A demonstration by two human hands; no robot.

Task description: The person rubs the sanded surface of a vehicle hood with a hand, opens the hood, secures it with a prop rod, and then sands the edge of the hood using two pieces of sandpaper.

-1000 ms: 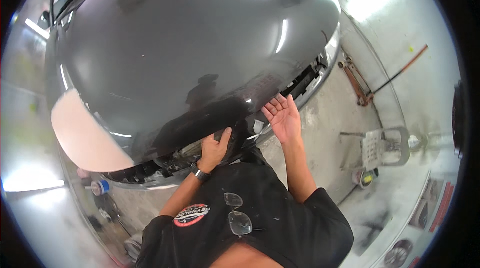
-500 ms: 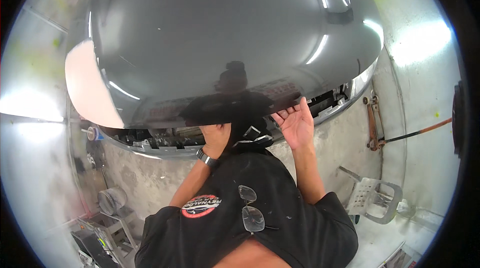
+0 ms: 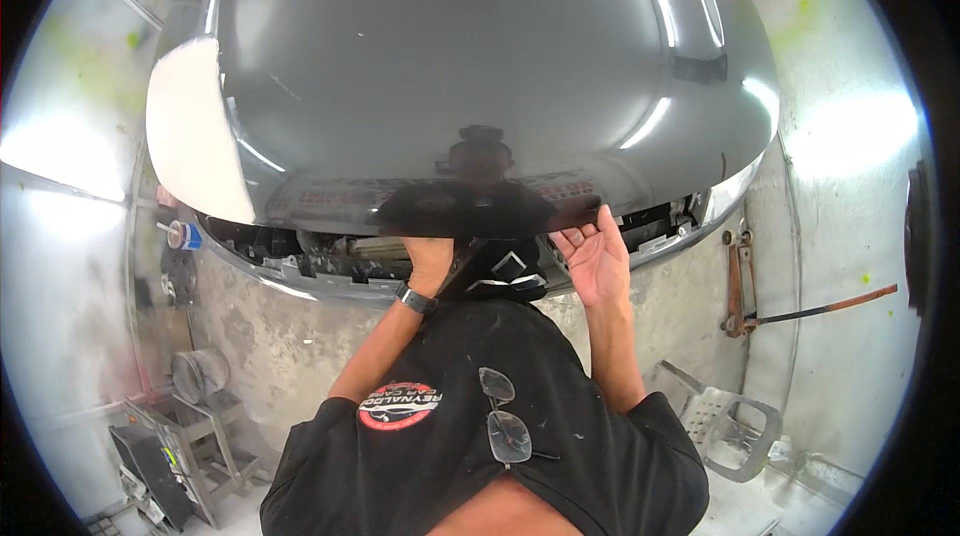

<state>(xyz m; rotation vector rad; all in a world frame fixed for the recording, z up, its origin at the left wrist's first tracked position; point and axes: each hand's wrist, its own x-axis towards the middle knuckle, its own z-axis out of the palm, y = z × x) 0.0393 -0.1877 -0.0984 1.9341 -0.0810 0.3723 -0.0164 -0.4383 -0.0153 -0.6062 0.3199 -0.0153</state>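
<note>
A glossy dark grey car hood (image 3: 470,66) spans the upper view, its front edge raised above the bumper (image 3: 290,286). My left hand (image 3: 430,264), below a dark wristwatch, reaches under the front edge left of centre; its fingers are hidden there. Right of centre, my right hand (image 3: 600,266) is palm up at the edge, with its thumb against the rim and its fingers curled at the underside. Between both hands, a silver diamond-shaped emblem (image 3: 510,264) shows on the black front grille. A pale unpainted-looking panel (image 3: 195,131) covers the car's left corner in view.
Bare concrete floor (image 3: 285,351) lies below the bumper. To the right are a rusty metal tool (image 3: 738,281) with a long handle and a grey plastic chair (image 3: 725,426). A step stool (image 3: 200,436) and a round tub (image 3: 200,374) stand at lower left. Pale walls enclose both sides.
The view has shifted slightly, so the hood's front edge sits a little higher in the picture and its pale corner further right. Both hands remain at the same places along the edge.
</note>
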